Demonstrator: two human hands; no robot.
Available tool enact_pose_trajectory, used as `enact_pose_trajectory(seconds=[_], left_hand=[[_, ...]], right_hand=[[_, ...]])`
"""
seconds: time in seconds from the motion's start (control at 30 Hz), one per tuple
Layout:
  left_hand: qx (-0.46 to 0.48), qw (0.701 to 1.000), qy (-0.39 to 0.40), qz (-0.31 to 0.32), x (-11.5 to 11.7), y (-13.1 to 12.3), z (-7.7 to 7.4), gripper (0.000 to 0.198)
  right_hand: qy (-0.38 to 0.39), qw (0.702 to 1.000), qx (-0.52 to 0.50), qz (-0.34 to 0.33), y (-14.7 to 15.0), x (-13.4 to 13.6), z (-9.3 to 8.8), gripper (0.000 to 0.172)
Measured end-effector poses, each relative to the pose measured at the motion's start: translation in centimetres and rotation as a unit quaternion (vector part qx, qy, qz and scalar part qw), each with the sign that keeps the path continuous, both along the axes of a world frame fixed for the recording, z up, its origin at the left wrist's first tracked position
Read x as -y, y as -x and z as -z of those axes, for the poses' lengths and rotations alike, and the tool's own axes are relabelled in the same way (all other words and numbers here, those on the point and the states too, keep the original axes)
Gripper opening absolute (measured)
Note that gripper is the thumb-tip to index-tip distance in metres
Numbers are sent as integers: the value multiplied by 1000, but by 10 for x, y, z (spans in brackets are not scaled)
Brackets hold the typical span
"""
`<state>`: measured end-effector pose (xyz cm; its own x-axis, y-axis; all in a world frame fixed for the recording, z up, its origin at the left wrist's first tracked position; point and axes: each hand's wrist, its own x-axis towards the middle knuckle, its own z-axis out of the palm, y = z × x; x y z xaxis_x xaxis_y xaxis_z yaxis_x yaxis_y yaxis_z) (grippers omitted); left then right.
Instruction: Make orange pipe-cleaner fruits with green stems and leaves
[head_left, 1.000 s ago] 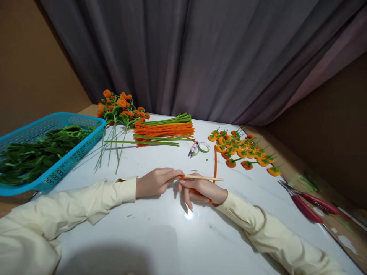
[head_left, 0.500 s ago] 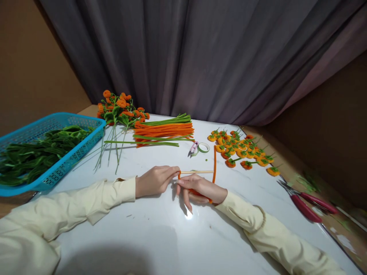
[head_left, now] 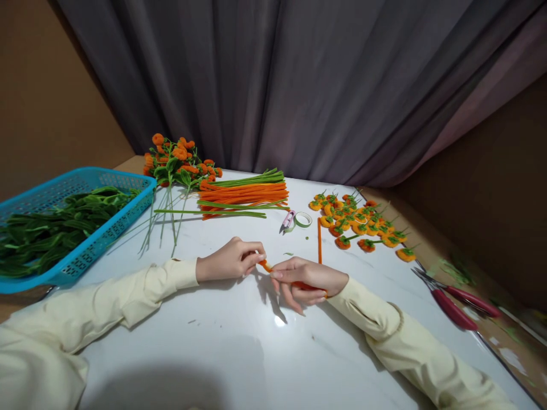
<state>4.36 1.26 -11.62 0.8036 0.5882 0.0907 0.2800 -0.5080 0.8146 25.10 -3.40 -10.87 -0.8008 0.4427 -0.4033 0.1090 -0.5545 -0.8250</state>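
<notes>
My left hand (head_left: 233, 261) pinches one end of an orange fuzzy stem (head_left: 265, 266) above the middle of the white table. The thumb and forefinger of my right hand (head_left: 304, 280) close on the same stem a short way to the right. Part of the orange stem runs under the right palm, and its far part (head_left: 319, 242) stands out beyond the hand. Behind the hands lie a bundle of orange stems (head_left: 243, 196), pink snips (head_left: 288, 221) and a roll of green tape (head_left: 303, 220).
A blue basket (head_left: 109, 228) of green leaves stands at the left. Orange flowers (head_left: 179, 154) lie at the back left, small flower heads (head_left: 359, 219) at the right. Red-handled pliers (head_left: 453, 307) rest on the right table edge. A curtain (head_left: 277, 85) hangs behind.
The thin wooden stick between the hands no longer shows. My left hand has turned and shifted slightly left, while my right hand has moved slightly right. A short piece of orange stem now spans between them.
</notes>
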Motion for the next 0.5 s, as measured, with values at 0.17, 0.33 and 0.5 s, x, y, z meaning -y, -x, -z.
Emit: enact_pose_trajectory(seconds=[0.17,0.33,0.5], left_hand=[[13,979,196,62,1,1,2,29],[56,930,356,71,1,-1,7,32],[132,884,446,37,-3,-4,14,34]], right_hand=[[16,1000,-7,-9,-3,-3,4,25],[-10,1000,-8,18,-3,-4,12,26],[-27,996,-18,80,-3,-4,19,28]])
